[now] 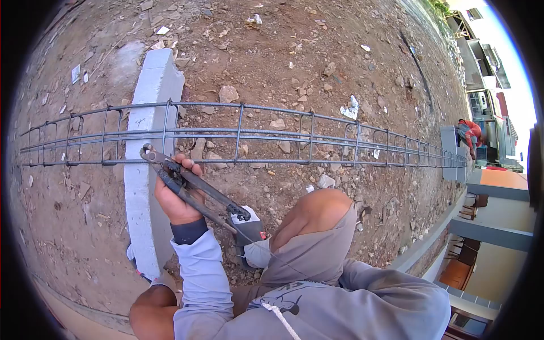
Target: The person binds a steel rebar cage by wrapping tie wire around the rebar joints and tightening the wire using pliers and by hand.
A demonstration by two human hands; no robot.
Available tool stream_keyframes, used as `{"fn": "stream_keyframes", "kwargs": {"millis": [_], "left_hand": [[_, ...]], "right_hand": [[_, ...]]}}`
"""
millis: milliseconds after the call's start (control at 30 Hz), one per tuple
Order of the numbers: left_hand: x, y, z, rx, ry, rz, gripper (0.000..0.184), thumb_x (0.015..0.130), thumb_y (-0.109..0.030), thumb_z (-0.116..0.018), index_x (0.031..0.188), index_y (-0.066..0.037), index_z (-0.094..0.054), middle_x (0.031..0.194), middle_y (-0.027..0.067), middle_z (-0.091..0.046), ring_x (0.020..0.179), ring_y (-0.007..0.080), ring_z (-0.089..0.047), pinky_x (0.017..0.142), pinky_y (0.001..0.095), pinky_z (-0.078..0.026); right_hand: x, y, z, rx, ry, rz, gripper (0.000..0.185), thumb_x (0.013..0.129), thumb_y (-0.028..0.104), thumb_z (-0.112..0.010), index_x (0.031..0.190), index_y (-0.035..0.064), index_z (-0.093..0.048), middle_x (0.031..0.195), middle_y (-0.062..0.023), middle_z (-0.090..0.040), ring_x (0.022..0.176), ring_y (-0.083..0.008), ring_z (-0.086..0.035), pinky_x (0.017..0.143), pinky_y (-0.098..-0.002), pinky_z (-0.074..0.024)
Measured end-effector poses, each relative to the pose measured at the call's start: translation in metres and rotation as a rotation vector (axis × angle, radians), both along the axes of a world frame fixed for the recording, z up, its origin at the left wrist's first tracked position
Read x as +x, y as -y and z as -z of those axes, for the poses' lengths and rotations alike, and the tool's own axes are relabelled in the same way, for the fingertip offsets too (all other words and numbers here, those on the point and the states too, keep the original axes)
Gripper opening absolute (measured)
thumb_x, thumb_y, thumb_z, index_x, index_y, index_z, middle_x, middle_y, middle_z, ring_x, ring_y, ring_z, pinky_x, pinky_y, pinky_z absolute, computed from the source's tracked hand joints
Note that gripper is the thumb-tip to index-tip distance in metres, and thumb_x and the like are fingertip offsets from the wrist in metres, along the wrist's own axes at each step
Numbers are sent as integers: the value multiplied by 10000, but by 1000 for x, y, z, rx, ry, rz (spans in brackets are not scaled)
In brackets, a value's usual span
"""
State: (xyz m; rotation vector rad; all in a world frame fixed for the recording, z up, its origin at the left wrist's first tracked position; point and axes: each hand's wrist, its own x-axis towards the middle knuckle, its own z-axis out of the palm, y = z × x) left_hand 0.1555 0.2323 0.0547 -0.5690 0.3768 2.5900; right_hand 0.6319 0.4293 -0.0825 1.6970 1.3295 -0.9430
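My left hand point(177, 199) is wrapped round a pair of long-handled metal pincers point(199, 187), palm turned partly up. The pincers' rounded jaws point(148, 152) lie over the near lower bar of a long rebar cage point(277, 134); whether they touch it I cannot tell. Square stirrups cross the cage's lengthwise bars. It rests across a pale grey concrete beam point(148, 190), just beside my hand. On the right, my sleeve point(385, 289) shows, but the right hand is out of sight.
My knee point(317, 215) and shoe point(247, 229) stand close by the cage. Rubble point(229, 94) and scraps litter the dirt ground point(283, 51). At the cage's far right end, a person in red point(470, 135) bends near a grey block point(451, 148). A building point(498, 221) stands at right.
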Motion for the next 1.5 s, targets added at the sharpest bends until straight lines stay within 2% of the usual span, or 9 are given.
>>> {"fn": "stream_keyframes", "kwargs": {"millis": [400,533,567,800,867,967,1133,1200,1500], "left_hand": [[59,-37,-84,-189,-124,141,313,917,-219,-389,947,55,-538,827,171,-610,716,281,-635,675,369,-581],[72,-35,-103,-165,-127,130,322,906,-237,-402,953,45,-550,834,167,-623,728,285,-638,690,398,-572],[74,-33,-104,-168,-128,122,323,904,-242,-405,951,42,-553,838,166,-626,731,282,-639,694,405,-571],[93,-9,-113,-347,-177,9,353,907,-266,-376,926,39,-553,802,155,-619,712,266,-631,645,395,-566],[89,17,-104,-333,-153,-90,343,907,-264,-376,921,29,-554,801,146,-620,713,261,-631,651,393,-564],[97,26,-112,-308,-123,-243,334,913,-266,-384,912,21,-557,807,138,-625,750,251,-633,698,377,-555],[128,-26,-127,-325,-175,-113,310,938,-254,-375,954,-1,-553,869,120,-618,779,235,-627,690,358,-539],[124,-37,-84,-1099,-671,-240,215,935,-186,-430,943,-23,-571,810,30,-582,729,98,-566,662,241,-463],[135,-31,-134,-565,-324,-226,120,915,-152,-478,911,-51,-543,785,11,-556,699,96,-531,640,247,-445]], "right_hand": [[-38,-90,28,58,-417,9,383,840,290,-576,1079,-7,-540,887,-155,-624,719,-280,-615,600,-384,-490],[-115,-179,18,434,-1037,-341,337,863,273,-549,1042,-11,-567,829,-156,-642,665,-283,-622,561,-376,-491],[-175,-159,-115,273,-986,192,315,869,234,-535,1040,-30,-555,826,-157,-645,742,-243,-620,611,-358,-485],[-231,-131,-292,186,-1462,-1506,373,856,264,-567,1126,9,-544,995,-167,-602,845,-290,-621,759,-358,-492],[-232,-142,-324,-30,-1036,-1305,525,801,323,-634,1197,6,-496,1036,-210,-578,942,-315,-588,783,-376,-482],[-254,-122,-334,304,-1194,-1193,618,788,340,-655,1239,-28,-447,1050,-203,-578,953,-316,-581,776,-369,-480],[-291,11,-316,-106,-1669,-1124,901,744,396,-700,1362,-55,-223,1197,-253,-490,1075,-344,-530,878,-354,-437],[-297,46,-285,-59,-1750,-1129,1035,720,415,-718,1392,-65,-93,1271,-296,-414,1182,-341,-456,960,-354,-379],[-312,62,-285,-477,-1738,-635,543,774,19,-597,1275,2,-388,1035,-85,-571,904,-163,-570,788,-270,-463]]}}
